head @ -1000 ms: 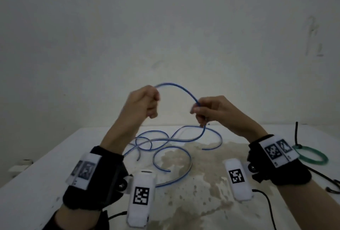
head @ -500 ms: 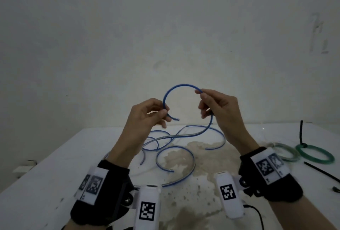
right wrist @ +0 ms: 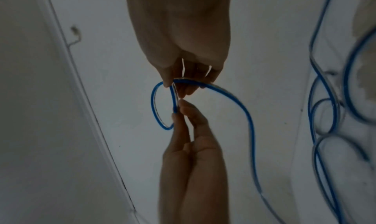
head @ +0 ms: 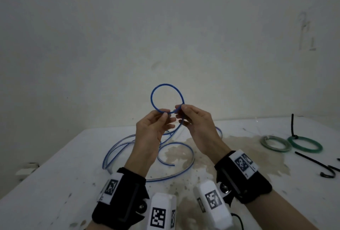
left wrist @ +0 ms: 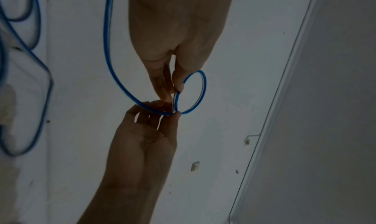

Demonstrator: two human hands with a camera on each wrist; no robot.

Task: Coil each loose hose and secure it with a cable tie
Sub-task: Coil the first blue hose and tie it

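I have the blue hose (head: 166, 88) pinched in both hands above the white table (head: 55, 174): my left hand (head: 152, 130) nips it between thumb and fingertips at the bottom of one small raised loop, and my right hand (head: 196, 124) pinches the same crossing from the other side, so the loop stands closed above my knuckles. The rest of the hose trails down from that crossing and sprawls in loose curves on the table below my hands. It looks thin, light and springy, I judge, the sort that wants to uncurl the moment a pinch slackens, and smooth enough to slide; so I should hold it right at the crossing where the turns overlap and feed each new turn into that same pinch. To the right of the sprawled hose lie a pale coiled hose (head: 276, 144), a green coiled hose (head: 305, 145) with a black tie standing from it, and loose black cable ties (head: 312, 161). I see no containers.
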